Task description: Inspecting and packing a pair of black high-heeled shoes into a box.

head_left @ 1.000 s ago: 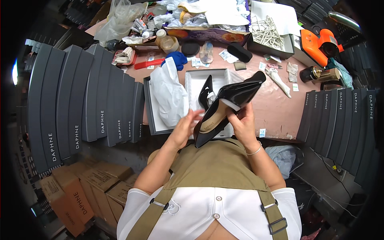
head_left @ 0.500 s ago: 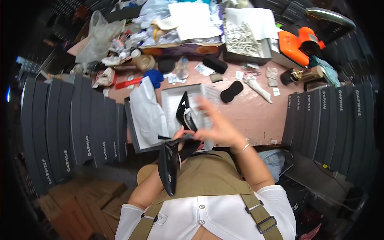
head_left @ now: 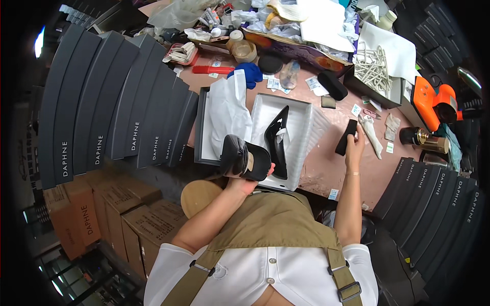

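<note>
**One shoe boxed, the other held, right hand out at the insole**

At the far left, a row of dark grey box lids (head_left: 112,107) leans against the bench, with brown cartons (head_left: 102,209) below. Next comes the open shoe box (head_left: 204,127), white tissue paper (head_left: 229,109) spilling over it. The left hand (head_left: 245,181) is closed under a black high-heeled shoe (head_left: 245,158), holding it up just in front of the box, opening toward the camera. A second ago both hands were on this shoe; half a second ago the right was over the box. Beside it, the white tray (head_left: 306,120) holds the other black shoe (head_left: 277,140), lying lengthwise. Now the right hand (head_left: 354,145) has gone out to the right, its fingers pinched on a flat black insole-like pad (head_left: 346,136) on the pink tabletop (head_left: 326,168). So the held shoe seems to wait on that pad. Farther right stand an orange tool (head_left: 434,99) and more lids (head_left: 434,204).
</note>
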Action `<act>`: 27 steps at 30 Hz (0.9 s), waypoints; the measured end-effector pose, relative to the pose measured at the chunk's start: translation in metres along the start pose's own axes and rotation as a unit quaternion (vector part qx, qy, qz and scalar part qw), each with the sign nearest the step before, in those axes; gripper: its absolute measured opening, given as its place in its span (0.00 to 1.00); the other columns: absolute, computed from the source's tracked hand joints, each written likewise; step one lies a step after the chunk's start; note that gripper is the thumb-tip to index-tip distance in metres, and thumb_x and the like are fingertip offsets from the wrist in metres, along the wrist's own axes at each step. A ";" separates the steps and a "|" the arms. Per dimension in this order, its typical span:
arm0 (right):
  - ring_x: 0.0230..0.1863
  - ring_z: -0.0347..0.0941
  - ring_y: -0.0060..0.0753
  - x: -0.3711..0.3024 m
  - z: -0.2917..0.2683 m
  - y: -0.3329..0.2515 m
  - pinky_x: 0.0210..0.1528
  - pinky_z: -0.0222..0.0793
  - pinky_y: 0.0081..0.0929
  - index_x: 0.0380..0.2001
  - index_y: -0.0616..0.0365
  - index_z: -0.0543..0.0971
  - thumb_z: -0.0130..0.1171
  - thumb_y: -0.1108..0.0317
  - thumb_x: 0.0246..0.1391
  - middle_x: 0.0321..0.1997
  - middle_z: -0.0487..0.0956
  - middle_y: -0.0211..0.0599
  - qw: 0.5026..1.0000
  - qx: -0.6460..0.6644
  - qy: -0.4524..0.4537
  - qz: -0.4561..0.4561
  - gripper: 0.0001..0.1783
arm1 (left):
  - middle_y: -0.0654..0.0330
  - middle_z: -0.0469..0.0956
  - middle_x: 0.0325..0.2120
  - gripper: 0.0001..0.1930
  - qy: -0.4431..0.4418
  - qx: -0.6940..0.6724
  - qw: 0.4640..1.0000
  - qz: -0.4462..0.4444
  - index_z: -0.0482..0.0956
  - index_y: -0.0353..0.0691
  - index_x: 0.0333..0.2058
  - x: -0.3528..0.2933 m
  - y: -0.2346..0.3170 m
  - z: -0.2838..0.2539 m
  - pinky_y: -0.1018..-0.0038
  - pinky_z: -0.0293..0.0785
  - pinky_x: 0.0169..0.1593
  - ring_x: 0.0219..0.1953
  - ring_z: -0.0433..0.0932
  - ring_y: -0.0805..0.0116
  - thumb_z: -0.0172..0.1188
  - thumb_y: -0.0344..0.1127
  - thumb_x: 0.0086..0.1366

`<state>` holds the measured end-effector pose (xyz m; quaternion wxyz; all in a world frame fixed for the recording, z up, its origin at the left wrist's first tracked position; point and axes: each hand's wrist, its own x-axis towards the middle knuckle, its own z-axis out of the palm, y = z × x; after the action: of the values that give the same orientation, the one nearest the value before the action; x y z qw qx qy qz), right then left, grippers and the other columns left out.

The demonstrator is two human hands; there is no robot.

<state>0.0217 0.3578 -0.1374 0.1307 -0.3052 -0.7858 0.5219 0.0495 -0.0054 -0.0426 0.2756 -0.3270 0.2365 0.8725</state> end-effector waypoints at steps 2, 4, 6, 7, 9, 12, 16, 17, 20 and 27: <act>0.49 0.68 0.32 -0.068 0.002 -0.095 0.47 0.66 0.27 0.51 0.57 0.74 0.54 0.76 0.50 0.53 0.70 0.42 0.984 0.012 -0.141 -0.111 0.22 | 0.47 0.75 0.42 0.22 -0.026 -0.024 0.999 -0.015 0.72 0.34 0.45 0.001 0.001 -0.006 0.55 0.75 0.50 0.44 0.77 0.49 0.52 0.48 0.64; 0.50 0.69 0.42 -0.120 0.010 -0.151 0.48 0.68 0.34 0.49 0.55 0.75 0.57 0.82 0.41 0.50 0.71 0.42 0.897 -0.039 -0.328 -0.292 0.27 | 0.50 0.75 0.43 0.20 -0.015 -0.013 0.999 0.041 0.72 0.36 0.46 0.014 -0.007 -0.010 0.58 0.74 0.52 0.45 0.76 0.53 0.55 0.46 0.63; 0.48 0.67 0.42 -0.144 0.045 -0.161 0.45 0.65 0.35 0.42 0.57 0.76 0.57 0.73 0.39 0.45 0.72 0.40 0.798 -0.136 -0.320 -0.491 0.21 | 0.55 0.75 0.44 0.17 -0.092 -0.001 0.994 0.057 0.71 0.38 0.46 0.005 -0.010 0.002 0.67 0.73 0.52 0.47 0.75 0.63 0.55 0.42 0.64; 0.47 0.67 0.42 -0.153 0.060 -0.164 0.42 0.63 0.34 0.40 0.58 0.76 0.57 0.70 0.40 0.42 0.73 0.40 0.767 -0.210 -0.296 -0.530 0.18 | 0.57 0.75 0.41 0.15 -0.062 0.156 0.978 0.123 0.72 0.38 0.45 0.007 -0.010 0.000 0.70 0.73 0.49 0.45 0.76 0.66 0.53 0.42 0.65; 0.46 0.65 0.42 -0.161 0.083 -0.158 0.38 0.60 0.32 0.35 0.59 0.76 0.55 0.65 0.43 0.38 0.72 0.40 0.810 -0.129 -0.322 -0.473 0.15 | 0.60 0.76 0.37 0.14 0.015 0.183 0.980 0.072 0.73 0.39 0.44 -0.005 0.005 0.027 0.75 0.74 0.44 0.40 0.77 0.71 0.50 0.43 0.68; 0.37 0.69 0.49 -0.186 0.115 -0.154 0.40 0.65 0.38 0.32 0.64 0.76 0.53 0.73 0.46 0.33 0.73 0.45 0.865 0.052 -0.415 -0.277 0.08 | 0.60 0.77 0.32 0.17 -0.006 0.210 0.973 0.097 0.74 0.38 0.43 -0.002 0.029 -0.016 0.75 0.75 0.38 0.34 0.77 0.72 0.50 0.47 0.68; 0.44 0.72 0.38 -0.184 0.078 -0.196 0.48 0.67 0.29 0.41 0.64 0.78 0.55 0.75 0.49 0.39 0.76 0.42 0.668 0.180 -0.717 -0.081 0.14 | 0.52 0.79 0.30 0.22 -0.071 0.151 0.975 0.145 0.71 0.38 0.41 -0.023 0.073 -0.020 0.70 0.78 0.39 0.32 0.80 0.62 0.41 0.52 0.70; 0.46 0.72 0.38 -0.193 0.072 -0.209 0.49 0.67 0.29 0.42 0.64 0.78 0.56 0.76 0.47 0.41 0.76 0.41 0.687 0.138 -0.696 -0.155 0.15 | 0.50 0.79 0.31 0.22 -0.115 0.123 0.975 0.145 0.71 0.38 0.42 -0.023 0.082 -0.028 0.68 0.78 0.40 0.32 0.80 0.60 0.41 0.52 0.70; 0.43 0.69 0.44 -0.203 0.130 -0.208 0.44 0.68 0.33 0.41 0.61 0.77 0.55 0.77 0.42 0.41 0.73 0.41 0.774 -0.085 -0.409 -0.476 0.18 | 0.53 0.79 0.31 0.21 -0.036 0.213 0.959 0.185 0.72 0.38 0.40 -0.047 0.078 -0.021 0.71 0.78 0.39 0.32 0.80 0.66 0.41 0.52 0.70; 0.46 0.72 0.45 -0.162 0.090 -0.188 0.50 0.67 0.31 0.40 0.64 0.78 0.50 0.80 0.43 0.42 0.76 0.47 0.698 0.085 -0.682 -0.201 0.18 | 0.44 0.77 0.40 0.27 -0.071 0.131 0.983 0.110 0.67 0.35 0.52 -0.029 0.086 -0.083 0.52 0.73 0.51 0.47 0.75 0.44 0.42 0.54 0.68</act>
<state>0.0359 0.1408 0.0116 -0.3141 0.3117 -0.6547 0.6128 0.0497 -0.1276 -0.0585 0.2349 -0.1970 0.3631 0.8799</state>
